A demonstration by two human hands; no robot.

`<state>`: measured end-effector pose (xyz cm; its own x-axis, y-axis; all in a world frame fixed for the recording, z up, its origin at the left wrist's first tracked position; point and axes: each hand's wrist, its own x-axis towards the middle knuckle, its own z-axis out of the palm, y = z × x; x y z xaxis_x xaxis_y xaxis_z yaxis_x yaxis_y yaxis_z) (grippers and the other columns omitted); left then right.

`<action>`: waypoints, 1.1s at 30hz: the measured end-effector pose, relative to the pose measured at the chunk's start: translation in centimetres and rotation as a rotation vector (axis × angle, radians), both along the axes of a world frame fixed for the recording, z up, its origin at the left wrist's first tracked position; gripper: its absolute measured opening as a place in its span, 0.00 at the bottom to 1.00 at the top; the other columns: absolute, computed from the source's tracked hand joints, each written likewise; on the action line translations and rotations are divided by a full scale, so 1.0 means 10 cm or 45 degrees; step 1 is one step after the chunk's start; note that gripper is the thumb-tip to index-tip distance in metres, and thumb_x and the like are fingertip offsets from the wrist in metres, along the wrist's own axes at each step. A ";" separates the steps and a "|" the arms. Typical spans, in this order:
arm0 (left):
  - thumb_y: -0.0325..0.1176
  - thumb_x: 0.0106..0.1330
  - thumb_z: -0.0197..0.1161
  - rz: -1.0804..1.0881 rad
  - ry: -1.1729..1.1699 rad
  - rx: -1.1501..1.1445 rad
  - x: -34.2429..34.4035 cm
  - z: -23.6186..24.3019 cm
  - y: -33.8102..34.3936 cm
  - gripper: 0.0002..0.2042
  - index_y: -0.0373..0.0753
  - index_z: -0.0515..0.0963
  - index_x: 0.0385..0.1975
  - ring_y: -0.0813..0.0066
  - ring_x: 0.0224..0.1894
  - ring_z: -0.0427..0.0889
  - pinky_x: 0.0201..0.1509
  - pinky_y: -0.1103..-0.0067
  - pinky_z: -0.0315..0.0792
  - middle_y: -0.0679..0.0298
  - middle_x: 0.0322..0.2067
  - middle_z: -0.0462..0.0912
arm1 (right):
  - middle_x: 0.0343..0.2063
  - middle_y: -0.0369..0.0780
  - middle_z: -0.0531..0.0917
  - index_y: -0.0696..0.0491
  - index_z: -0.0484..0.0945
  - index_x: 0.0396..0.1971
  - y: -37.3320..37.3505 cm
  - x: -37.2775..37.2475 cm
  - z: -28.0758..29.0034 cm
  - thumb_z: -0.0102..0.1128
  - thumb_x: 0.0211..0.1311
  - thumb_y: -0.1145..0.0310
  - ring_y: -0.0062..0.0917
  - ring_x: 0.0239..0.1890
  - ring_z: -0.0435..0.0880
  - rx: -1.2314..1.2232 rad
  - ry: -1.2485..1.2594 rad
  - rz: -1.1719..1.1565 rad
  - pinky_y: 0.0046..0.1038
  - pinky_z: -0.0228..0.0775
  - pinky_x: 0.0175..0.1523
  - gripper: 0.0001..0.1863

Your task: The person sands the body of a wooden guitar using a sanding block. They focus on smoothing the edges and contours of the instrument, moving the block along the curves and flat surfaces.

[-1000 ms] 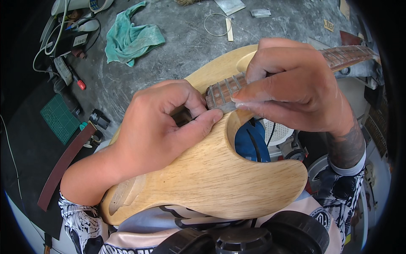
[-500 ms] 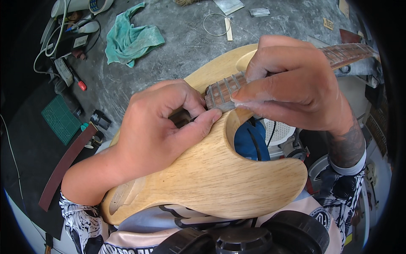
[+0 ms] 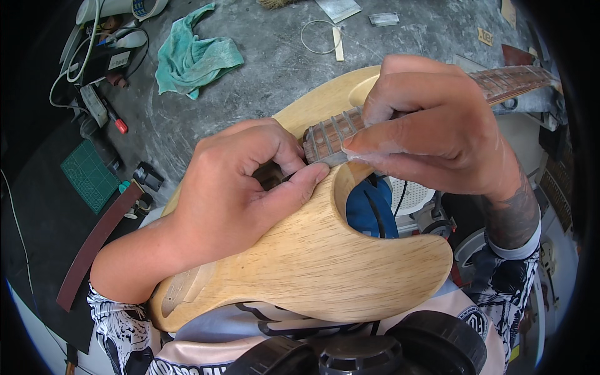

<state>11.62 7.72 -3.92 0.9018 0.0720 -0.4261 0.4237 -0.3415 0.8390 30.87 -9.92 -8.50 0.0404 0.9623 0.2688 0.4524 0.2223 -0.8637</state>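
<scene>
Guitar body (image 3: 350,275): pale wood, lying across the near edge of the surface (image 3: 262,75) and reaching back toward the person.
Fretboard (image 3: 329,132): its end sat on the body between the two hands, with the neck (image 3: 512,81) running off to the right, beyond the surface's near edge.
Left hand (image 3: 234,187): rested over the body; its grip appeared to pinch one end of a thin grey strip (image 3: 328,161), thumb on the near face, index finger curled behind.
Right hand (image 3: 431,125): arched over the fretboard; its grip seemed pressed together on the strip's other end, partly hidden by the fingers.
Strip: lay along the fretboard's near side, by the last frets; its material could not be told.
Progress: judged midway; neck and body were together and the frets in place, while no strings showed and the recess (image 3: 187,287) at the body's lower left stood bare. Whether the near side was finished could not be told.
Change: very little against half a second earlier; both hands kept nearly the same pose, with only slight shifts at the thumbs.
Green cloth (image 3: 194,53): lay crumpled toward the surface's left edge, unchanged.
</scene>
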 end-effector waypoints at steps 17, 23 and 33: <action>0.24 0.66 0.71 0.048 0.141 -0.153 -0.02 0.00 0.05 0.06 0.32 0.80 0.29 0.72 0.41 0.83 0.47 0.76 0.76 0.59 0.33 0.84 | 0.25 0.35 0.81 0.54 0.88 0.30 0.02 0.02 0.01 0.78 0.46 0.74 0.26 0.27 0.77 -0.057 0.041 0.019 0.29 0.66 0.30 0.09; 0.22 0.64 0.71 0.038 0.084 -0.125 -0.01 0.00 0.03 0.06 0.32 0.79 0.28 0.72 0.39 0.83 0.45 0.77 0.75 0.58 0.33 0.84 | 0.25 0.34 0.81 0.54 0.88 0.31 0.01 0.02 0.01 0.79 0.44 0.72 0.26 0.27 0.77 -0.043 0.005 0.012 0.29 0.66 0.29 0.11; 0.22 0.62 0.73 -0.018 -0.019 -0.032 -0.01 -0.02 0.02 0.09 0.33 0.78 0.26 0.71 0.36 0.83 0.42 0.77 0.75 0.57 0.31 0.84 | 0.24 0.33 0.80 0.52 0.88 0.31 0.00 0.00 -0.01 0.79 0.43 0.70 0.25 0.26 0.76 0.011 -0.023 -0.010 0.28 0.65 0.27 0.12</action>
